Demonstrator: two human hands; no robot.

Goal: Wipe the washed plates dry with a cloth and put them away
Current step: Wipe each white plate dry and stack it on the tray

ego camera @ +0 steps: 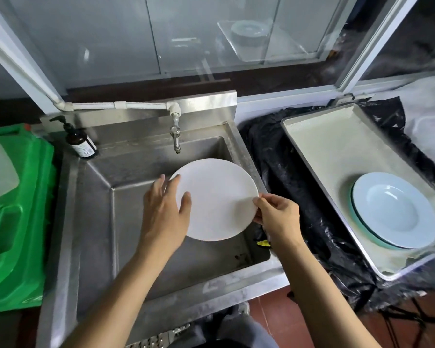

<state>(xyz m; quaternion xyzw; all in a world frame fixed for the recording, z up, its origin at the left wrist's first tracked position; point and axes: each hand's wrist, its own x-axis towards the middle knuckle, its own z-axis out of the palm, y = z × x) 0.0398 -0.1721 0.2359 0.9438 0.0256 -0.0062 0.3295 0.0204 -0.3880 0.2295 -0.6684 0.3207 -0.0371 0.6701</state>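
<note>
Plate (pixel 217 199) held over the sink (pixel 126 182), its near right rim pinched between the curled fingers and thumb of the right hand (pixel 278 216), while the left hand (pixel 165 209) lies flat against its left edge, fingers nearly straight and thumb resting on its face. No cloth is visible near either hand, and two plates (pixel 394 209) lie stacked on the tray (pixel 319 146), well right of the right fingers. A wet rim could slip from so small a pinch and drop into the steel basin, chipping.
</note>
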